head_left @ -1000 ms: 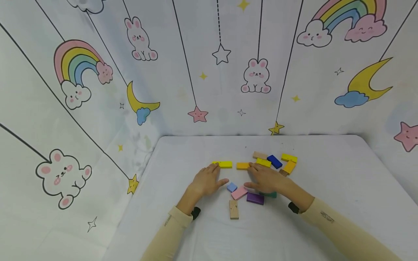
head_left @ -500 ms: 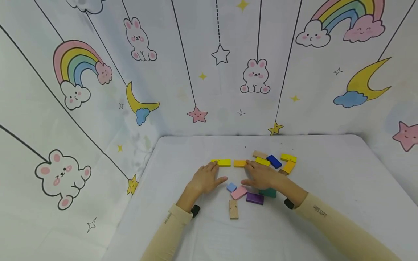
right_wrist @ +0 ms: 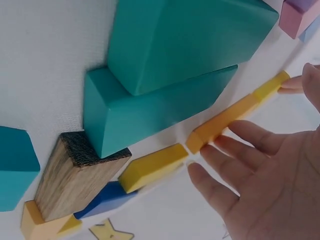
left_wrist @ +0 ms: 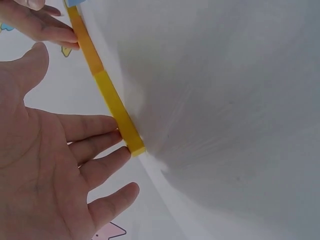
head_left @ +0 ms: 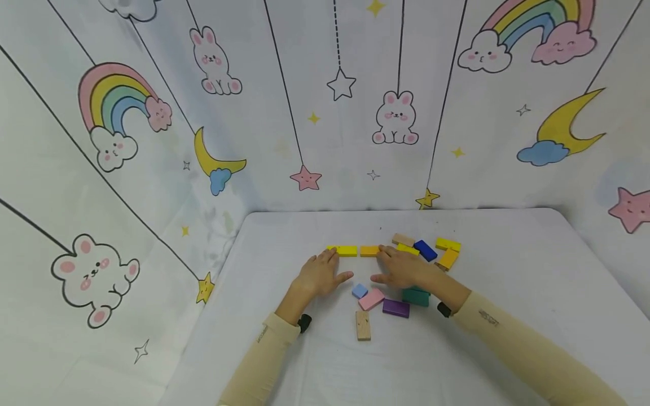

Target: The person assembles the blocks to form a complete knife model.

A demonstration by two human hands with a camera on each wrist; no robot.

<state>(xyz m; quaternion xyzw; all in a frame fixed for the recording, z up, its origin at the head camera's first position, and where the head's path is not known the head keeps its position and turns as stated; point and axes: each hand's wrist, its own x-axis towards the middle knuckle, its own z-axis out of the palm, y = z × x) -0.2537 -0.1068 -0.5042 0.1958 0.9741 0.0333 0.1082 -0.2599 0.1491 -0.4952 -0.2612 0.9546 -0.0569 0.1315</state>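
one smooth, oblong yellow block (head_left: 347, 251) and one orange block (head_left: 370, 251) lie in line. the left hand (head_left: 317, 274) touches the yellow, the right hand (head_left: 402, 268) the orange, fingers loosely extended.

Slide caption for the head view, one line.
Left hand touches a yellow rectangular block, right hand an orange rectangular block, on a white table.
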